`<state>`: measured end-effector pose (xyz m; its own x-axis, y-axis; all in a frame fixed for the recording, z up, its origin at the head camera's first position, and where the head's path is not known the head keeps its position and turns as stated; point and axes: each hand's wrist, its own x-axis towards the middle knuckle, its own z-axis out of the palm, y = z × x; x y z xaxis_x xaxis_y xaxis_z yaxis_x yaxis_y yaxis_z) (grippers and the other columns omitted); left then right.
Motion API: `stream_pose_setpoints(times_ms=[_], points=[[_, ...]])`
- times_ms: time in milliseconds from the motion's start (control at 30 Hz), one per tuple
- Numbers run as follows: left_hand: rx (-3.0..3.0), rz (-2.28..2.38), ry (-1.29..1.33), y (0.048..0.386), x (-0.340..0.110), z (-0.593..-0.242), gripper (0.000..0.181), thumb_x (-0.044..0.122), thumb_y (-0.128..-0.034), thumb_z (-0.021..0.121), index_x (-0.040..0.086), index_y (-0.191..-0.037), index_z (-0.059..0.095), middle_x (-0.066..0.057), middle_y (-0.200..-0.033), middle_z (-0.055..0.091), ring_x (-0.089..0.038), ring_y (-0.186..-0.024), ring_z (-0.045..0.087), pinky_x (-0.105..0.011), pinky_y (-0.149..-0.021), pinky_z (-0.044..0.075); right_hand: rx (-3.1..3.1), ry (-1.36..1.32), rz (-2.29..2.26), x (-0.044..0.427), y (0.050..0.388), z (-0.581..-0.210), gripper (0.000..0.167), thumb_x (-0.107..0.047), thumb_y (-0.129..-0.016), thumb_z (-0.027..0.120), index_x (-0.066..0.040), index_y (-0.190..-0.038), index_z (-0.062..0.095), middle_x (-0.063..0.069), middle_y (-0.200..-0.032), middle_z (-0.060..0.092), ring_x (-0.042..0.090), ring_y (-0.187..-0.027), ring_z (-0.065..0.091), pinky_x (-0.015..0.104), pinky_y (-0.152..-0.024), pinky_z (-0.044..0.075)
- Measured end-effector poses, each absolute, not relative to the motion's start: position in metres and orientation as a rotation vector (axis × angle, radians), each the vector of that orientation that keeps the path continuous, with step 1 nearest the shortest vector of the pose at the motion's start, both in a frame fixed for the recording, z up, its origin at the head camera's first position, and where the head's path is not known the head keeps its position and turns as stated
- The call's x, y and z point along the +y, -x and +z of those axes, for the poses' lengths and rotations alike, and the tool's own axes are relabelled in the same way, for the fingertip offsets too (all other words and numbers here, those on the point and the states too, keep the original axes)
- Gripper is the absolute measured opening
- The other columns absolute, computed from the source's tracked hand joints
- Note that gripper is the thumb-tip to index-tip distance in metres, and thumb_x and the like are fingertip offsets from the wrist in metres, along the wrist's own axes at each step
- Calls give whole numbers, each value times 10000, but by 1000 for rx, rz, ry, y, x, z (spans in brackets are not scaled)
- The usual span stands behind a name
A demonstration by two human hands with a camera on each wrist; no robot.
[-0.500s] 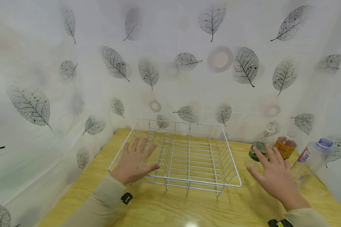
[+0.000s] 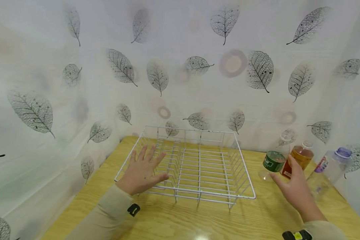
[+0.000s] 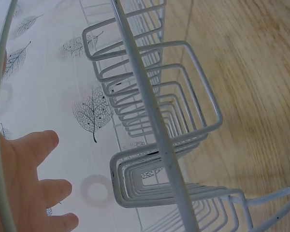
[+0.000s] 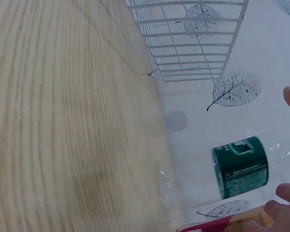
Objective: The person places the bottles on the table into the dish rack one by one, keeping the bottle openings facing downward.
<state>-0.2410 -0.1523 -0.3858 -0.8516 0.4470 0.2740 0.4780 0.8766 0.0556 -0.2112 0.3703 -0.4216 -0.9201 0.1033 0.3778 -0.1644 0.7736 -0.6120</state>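
Observation:
A white wire dish rack [image 2: 199,191] stands on the wooden table. Over its left front part is my left hand [image 2: 142,173], fingers spread and holding nothing; the left wrist view shows the fingers [image 3: 43,145] beyond a rack wire. At the right, my right hand [image 2: 298,193] is close in front of a clear bottle with a green label [image 2: 274,161] and a bottle with an orange-red label [image 2: 301,156]. Its thumb and index finger are apart, with nothing gripped between them. The other fingers are mostly hidden in the head view. Beside that hand leans a clear bottle with a purple neck [image 2: 328,166].
A pale curtain [image 2: 180,96] with leaf prints hangs behind and to the left of the table. The wooden tabletop [image 2: 180,220] runs in front of the rack and between rack and bottles.
My right hand has turned and drawn its fingers in, thumb and index now toward the green-labelled and orange-labelled bottles. The left hand has stayed where it was.

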Motion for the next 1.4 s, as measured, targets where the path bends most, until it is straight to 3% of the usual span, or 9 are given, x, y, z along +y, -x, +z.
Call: stream_pose_setpoints(times_ms=[200,400,633,867,1400], points=[[-2789,-178,709,241,-152,-387,808,687,-953,503,254,-1610,321,-186,-1659,159,-464,-1506,83,-757,-1119,93,-2514,130,1278,377,223,-429,1015,-413,-1008,613,-80,-1611,-133,353,-1619,-31,578,-1457,51,762,-1088,131],[-2813,-180,713,242,-151,-386,825,703,-953,484,250,-1617,298,-187,-1661,139,-459,-1509,58,-748,-1127,81,-2535,200,1410,383,244,-438,1059,-462,-1002,609,-94,-1598,-185,369,-1612,-17,595,-1442,94,751,-1082,193],[-2815,-156,713,244,-151,-385,826,720,-955,454,246,-1615,306,-189,-1656,161,-478,-1500,117,-746,-1127,98,-2506,263,1540,383,265,-452,1118,-506,-974,636,-116,-1592,-211,333,-1630,-31,531,-1477,61,693,-1148,122],[-2823,-165,724,244,-150,-385,821,703,-959,470,242,-1617,299,-193,-1656,157,-474,-1503,99,-744,-1130,62,-2427,335,1596,384,278,-473,1111,-501,-947,679,-109,-1608,-123,310,-1616,113,494,-1452,193,647,-1164,176],[-2812,-162,731,247,-148,-384,848,737,-945,449,232,-1612,315,-173,-1660,180,-456,-1509,100,-719,-1147,75,-2438,442,1474,383,284,-478,1083,-465,-947,689,-16,-1602,-49,332,-1594,165,509,-1449,210,654,-1165,180]])
